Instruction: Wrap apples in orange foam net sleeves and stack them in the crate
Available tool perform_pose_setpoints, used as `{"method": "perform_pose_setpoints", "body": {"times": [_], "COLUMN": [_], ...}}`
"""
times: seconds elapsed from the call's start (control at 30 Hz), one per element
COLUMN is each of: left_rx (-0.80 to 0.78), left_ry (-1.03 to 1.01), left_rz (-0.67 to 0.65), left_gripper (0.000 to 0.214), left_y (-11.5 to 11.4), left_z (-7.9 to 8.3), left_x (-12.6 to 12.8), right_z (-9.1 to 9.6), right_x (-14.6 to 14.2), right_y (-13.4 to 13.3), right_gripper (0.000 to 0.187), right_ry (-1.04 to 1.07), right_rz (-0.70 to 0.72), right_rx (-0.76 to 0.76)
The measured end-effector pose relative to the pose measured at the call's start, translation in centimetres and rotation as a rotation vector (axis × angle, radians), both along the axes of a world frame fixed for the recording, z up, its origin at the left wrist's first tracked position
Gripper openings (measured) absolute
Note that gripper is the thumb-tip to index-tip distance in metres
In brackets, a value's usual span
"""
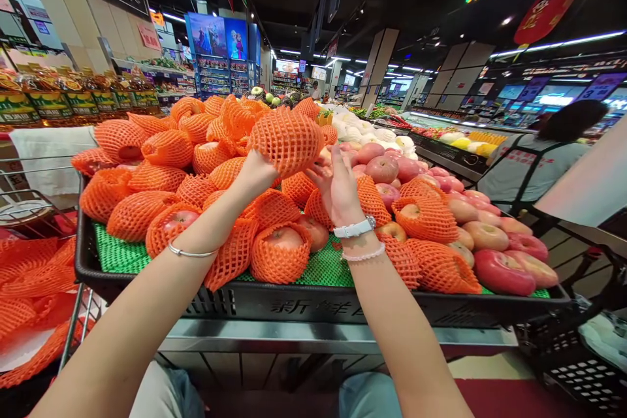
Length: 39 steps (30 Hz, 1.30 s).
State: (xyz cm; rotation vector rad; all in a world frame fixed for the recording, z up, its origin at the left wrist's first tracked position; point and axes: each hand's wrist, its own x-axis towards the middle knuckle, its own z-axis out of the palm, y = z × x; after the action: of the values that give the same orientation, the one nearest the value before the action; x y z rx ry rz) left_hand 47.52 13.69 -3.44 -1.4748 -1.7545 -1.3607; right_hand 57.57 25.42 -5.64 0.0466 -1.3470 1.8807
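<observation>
My left hand [261,172] is closed on an orange foam net sleeve [287,140], held up above the fruit pile. The sleeve bulges round, but whether an apple is inside I cannot see. Most of that hand's fingers are hidden by the net. Just to the right, my right hand [337,188] has its fingers apart, close to the sleeve's lower right side. Below both hands lie apples in orange nets, such as a netted apple [281,245], and a bare apple [316,232]. Bare red apples [382,170] are heaped beyond my right hand.
A black display crate [313,304] with a green mat [326,268] holds the fruit. A cart with loose orange nets [29,274] stands at left, near oil bottles [68,95]. A person in an apron [531,157] is at right, above a black basket [582,359].
</observation>
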Motion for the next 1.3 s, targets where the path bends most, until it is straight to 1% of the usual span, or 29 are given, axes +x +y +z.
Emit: {"method": "perform_pose_setpoints", "body": {"times": [0.03, 0.1, 0.13, 0.2, 0.3, 0.47, 0.6, 0.73, 0.8, 0.9, 0.93, 1.0, 1.2, 1.3], "left_rx": [0.031, 0.068, 0.060, 0.016, -0.041, -0.010, 0.008, -0.058, -0.077, -0.084, -0.085, -0.073, -0.055, -0.074], "left_ry": [-0.038, -0.091, -0.087, -0.046, 0.035, 0.110, 0.113, 0.071, 0.052, 0.019, 0.004, -0.031, -0.099, -0.049], "left_rz": [-0.007, -0.022, -0.026, -0.043, -0.054, -0.027, -0.013, 0.012, 0.037, 0.004, -0.025, -0.082, -0.161, -0.164], "left_gripper": [0.038, 0.035, 0.035, 0.037, 0.042, 0.049, 0.047, 0.046, 0.049, 0.049, 0.049, 0.049, 0.068, 0.062], "left_y": [-0.1, -0.1, -0.1, -0.1, 0.1, 0.0, -0.3, -0.5, -0.6, -0.5, -0.4, -0.3, -0.1, 0.0], "left_z": [-0.1, -0.3, -0.4, -0.4, -0.4, -0.3, -0.3, -0.3, -0.3, -0.2, -0.1, 0.0, 0.2, 0.0], "left_x": [0.0, 0.1, 0.2, 0.6, 1.1, 1.2, 1.2, 1.2, 1.2, 1.3, 1.4, 1.6, 2.4, 2.4], "right_z": [0.1, 0.3, 0.3, 0.3, 0.2, 0.4, 0.5, 0.3, 0.4, 0.5, 0.6, 0.7, 0.9, 0.5], "right_x": [0.3, 0.7, 0.7, 0.7, 0.4, 0.5, 0.8, 0.6, 0.5, 0.6, 0.6, 0.6, 0.5, 0.2], "right_y": [-0.5, -1.3, -1.6, -2.0, -2.2, -2.1, -1.4, -0.4, -0.1, 0.2, 0.4, 0.8, 1.4, 1.1], "right_gripper": [0.054, 0.059, 0.061, 0.062, 0.061, 0.062, 0.049, 0.043, 0.040, 0.036, 0.035, 0.035, 0.032, 0.031], "right_ry": [-0.044, -0.118, -0.126, -0.095, -0.041, -0.041, 0.068, 0.119, 0.158, 0.166, 0.161, 0.178, 0.269, 0.221], "right_rz": [0.120, 0.328, 0.386, 0.408, 0.339, 0.252, 0.029, -0.145, -0.273, -0.397, -0.412, -0.424, -0.393, -0.419], "right_rx": [-0.029, -0.021, -0.006, 0.022, 0.039, 0.080, 0.101, 0.219, 0.267, 0.366, 0.385, 0.378, 0.277, 0.255]}}
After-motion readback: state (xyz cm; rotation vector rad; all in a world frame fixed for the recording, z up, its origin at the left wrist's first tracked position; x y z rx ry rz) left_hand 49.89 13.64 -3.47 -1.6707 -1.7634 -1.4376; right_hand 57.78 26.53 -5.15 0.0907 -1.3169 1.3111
